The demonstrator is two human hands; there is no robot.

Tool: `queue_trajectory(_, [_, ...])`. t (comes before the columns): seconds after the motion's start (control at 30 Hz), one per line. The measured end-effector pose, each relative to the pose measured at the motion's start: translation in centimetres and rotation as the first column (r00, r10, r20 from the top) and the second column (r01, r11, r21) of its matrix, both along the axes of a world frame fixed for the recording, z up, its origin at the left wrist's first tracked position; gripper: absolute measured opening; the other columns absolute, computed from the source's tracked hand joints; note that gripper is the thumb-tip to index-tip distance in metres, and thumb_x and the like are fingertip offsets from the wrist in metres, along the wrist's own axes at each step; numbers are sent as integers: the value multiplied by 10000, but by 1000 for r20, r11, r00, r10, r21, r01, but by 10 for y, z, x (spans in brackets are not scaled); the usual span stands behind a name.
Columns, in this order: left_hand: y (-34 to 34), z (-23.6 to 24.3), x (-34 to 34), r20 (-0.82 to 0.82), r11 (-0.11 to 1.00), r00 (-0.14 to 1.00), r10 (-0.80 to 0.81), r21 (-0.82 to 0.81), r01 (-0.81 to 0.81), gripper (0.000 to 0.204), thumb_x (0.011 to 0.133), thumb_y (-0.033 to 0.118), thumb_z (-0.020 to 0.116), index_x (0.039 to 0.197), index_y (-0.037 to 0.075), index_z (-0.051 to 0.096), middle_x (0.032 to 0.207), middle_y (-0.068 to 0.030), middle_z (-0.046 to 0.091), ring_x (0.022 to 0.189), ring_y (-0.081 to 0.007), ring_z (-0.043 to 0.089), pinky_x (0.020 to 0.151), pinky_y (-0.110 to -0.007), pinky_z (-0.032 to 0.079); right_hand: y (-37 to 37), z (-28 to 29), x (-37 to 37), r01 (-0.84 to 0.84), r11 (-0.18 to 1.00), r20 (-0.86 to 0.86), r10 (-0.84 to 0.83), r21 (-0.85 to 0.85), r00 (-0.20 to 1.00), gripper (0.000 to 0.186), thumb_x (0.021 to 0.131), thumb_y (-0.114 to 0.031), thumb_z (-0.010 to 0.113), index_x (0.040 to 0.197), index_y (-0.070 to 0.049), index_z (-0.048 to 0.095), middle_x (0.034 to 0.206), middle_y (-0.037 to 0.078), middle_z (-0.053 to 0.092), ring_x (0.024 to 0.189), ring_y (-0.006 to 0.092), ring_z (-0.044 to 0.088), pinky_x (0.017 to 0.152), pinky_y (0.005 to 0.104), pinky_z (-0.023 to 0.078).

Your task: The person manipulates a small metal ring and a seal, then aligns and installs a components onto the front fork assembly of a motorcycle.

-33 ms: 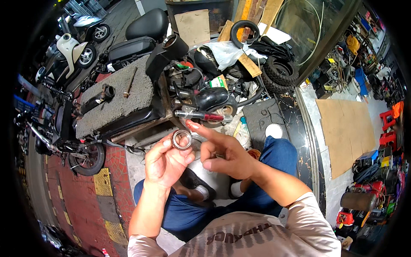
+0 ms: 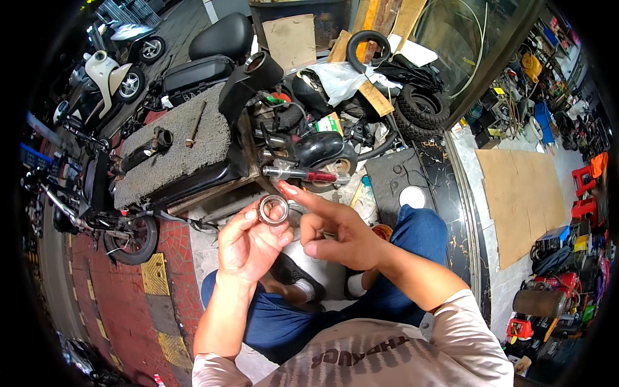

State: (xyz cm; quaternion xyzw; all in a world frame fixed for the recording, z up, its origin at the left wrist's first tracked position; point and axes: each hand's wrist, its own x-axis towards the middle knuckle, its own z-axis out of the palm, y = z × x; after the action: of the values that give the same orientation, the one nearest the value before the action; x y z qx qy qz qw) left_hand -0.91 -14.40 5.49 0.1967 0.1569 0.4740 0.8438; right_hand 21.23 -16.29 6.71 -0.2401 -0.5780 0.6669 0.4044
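Lettering around the gray-topped bench [image 2: 180,164]
I make out large dark capitals across the wearer's shirt [image 2: 367,358], below and right of the bench; pale characters on a dark plate [image 2: 192,95] just above it; and, to its right, a green-and-white packet [image 2: 329,124], its print too small.

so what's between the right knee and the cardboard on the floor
In the head view, a black marbled strip, then a metal track and a sliver of pale tile floor lie between the right knee and the cardboard sheet.
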Motion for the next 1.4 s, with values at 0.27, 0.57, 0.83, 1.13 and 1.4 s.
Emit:
queue_trajectory(0.27, [-1, 2, 5, 49, 1000, 999, -7, 0, 7, 332, 984, 225, 616, 1211, -15, 637, 1052, -88, 677, 871, -189, 576, 753, -364, 482, 6, -14, 1, 17, 995, 111, -28, 99, 993, 911, 881, -41, 669, 1684, -152, 254, 756, -49, 512, 686, 45, 458, 662, 240, 415])
queue_trajectory(0.57, [-2, 4, 10, 80, 1000, 997, 20, -3, -20, 351, 987, 199, 616, 1238, -46, 636, 1065, -89, 693, 867, -173, 572, 749, -351, 485, 1, -21, 6, 124, 835, 329, -341, 535, 881, 818, 890, -121, 676, 1643, -128, 354, 746, 30, 611, 624, 175, 577, 614, 341, 469])
queue_trajectory(0.83, [-3, 9, 14, -11, 994, 994, 106, 4, -106, 295, 954, 178, 663, 1157, -36, 687, 1062, -95, 706, 849, -153, 566, 730, -334, 475, -6, -19, 16, 85, 554, 325, -599, 828, 732, 674, 850, -71, 701, 1509, -79, 559, 740, 38, 644, 597, 187, 594, 602, 307, 464])
queue_trajectory(1.13, [-2, 3, 15, 7, 998, 999, 36, 56, -36, 306, 959, 145, 648, 1188, -57, 678, 1070, -108, 699, 894, -172, 568, 772, -348, 490, 14, -4, 11, 276, 774, 133, -418, 570, 899, 595, 822, -53, 713, 1413, -72, 648, 727, 54, 626, 610, 179, 601, 578, 314, 460])
queue_trajectory(1.4, [-3, 4, 14, -4, 998, 998, 56, -5, -56, 293, 959, 140, 646, 1184, -43, 681, 1034, -103, 714, 881, -175, 593, 786, -355, 499, 8, -13, 11, 201, 701, 231, -471, 685, 852, 577, 836, -119, 720, 1410, -124, 653, 719, 69, 610, 616, 264, 599, 583, 395, 453])
